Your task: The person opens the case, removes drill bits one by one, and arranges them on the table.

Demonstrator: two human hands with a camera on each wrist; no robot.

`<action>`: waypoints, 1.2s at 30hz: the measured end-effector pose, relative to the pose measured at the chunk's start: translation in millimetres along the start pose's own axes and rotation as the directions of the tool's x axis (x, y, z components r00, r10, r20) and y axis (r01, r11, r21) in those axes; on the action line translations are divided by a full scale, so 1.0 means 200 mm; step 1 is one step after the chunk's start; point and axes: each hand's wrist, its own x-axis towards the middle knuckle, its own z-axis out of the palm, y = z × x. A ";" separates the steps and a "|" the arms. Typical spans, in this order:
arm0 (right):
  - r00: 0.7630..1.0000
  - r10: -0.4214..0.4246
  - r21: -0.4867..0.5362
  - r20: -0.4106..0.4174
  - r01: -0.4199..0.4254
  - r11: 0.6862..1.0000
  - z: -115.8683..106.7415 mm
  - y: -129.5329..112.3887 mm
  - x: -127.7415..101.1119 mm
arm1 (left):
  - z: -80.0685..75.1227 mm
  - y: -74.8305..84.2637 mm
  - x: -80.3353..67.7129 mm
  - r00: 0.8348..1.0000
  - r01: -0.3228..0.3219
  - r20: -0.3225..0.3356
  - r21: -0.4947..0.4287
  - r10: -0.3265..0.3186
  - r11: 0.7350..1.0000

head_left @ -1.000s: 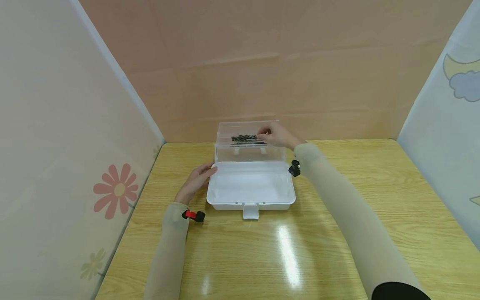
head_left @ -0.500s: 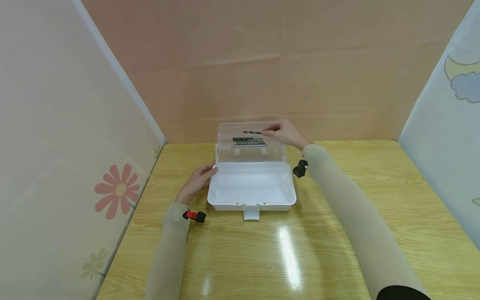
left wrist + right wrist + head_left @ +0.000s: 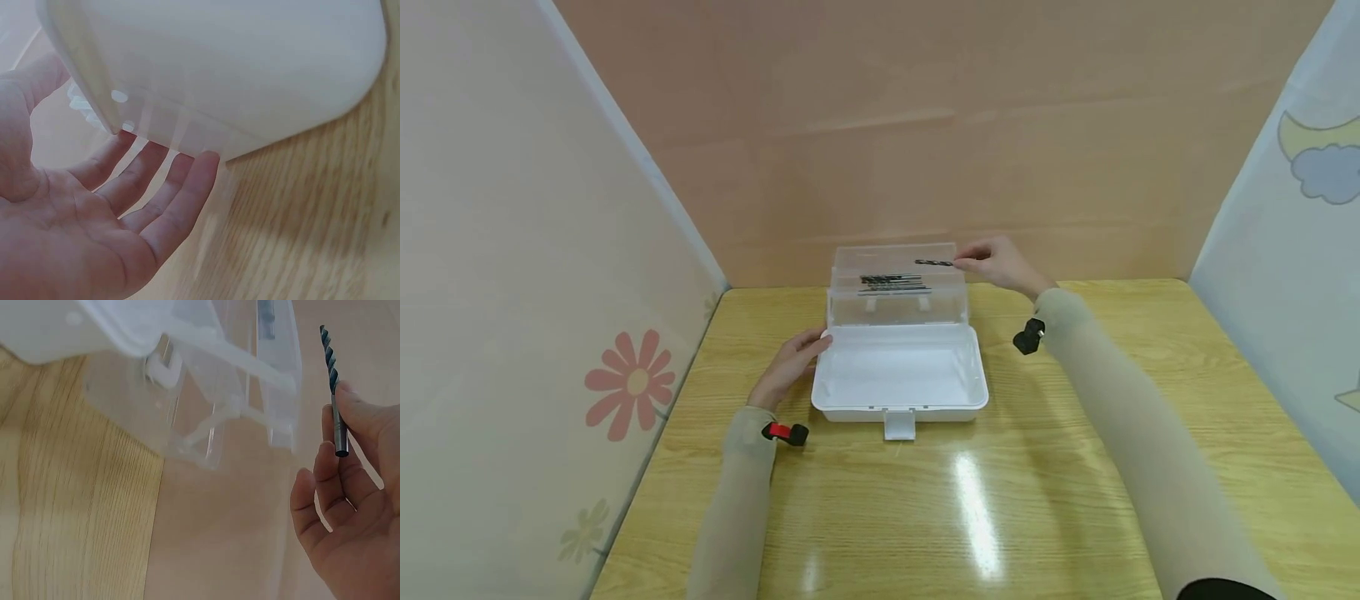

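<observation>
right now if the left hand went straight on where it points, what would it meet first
Most likely the white box. In the left wrist view, the fingertips of the left hand seem to lie against its wall, though exact contact is hard to judge.

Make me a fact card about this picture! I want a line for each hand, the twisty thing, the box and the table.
Right hand: pinches one drill bit
Twisty thing: that drill bit, dark, spiral at one end, smooth at the other
More drill bits: lying in the clear tray
Left hand: holds the white box's left side
White box: open, latch hanging down in front
Table: wood-patterned, under the box
</observation>
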 end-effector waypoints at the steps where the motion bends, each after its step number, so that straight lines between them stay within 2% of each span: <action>1: 1.000 0.001 -0.004 -0.003 -0.001 1.000 -0.01 0.01 -0.01 | 0.00 0.00 0.00 1.000 0.003 -0.001 0.002 -0.003 1.000; 10: 0.998 0.046 0.008 -0.031 -0.046 0.999 -0.10 0.12 -0.09 | -0.01 0.00 0.00 1.000 0.002 -0.005 0.001 -0.002 1.000; 20: 0.988 0.157 0.016 0.005 -0.157 0.988 -0.14 0.29 -0.20 | -0.01 0.00 0.00 0.999 -0.033 -0.002 -0.016 0.033 0.999; 30: 0.981 0.192 -0.026 0.014 -0.191 0.981 -0.19 0.46 -0.33 | -0.01 0.01 0.00 1.000 -0.029 -0.001 0.001 0.029 1.000; 36: 0.983 0.182 -0.074 0.027 -0.180 0.981 -0.21 0.57 -0.39 | -0.01 0.01 -0.01 1.000 -0.028 0.001 -0.002 0.028 1.000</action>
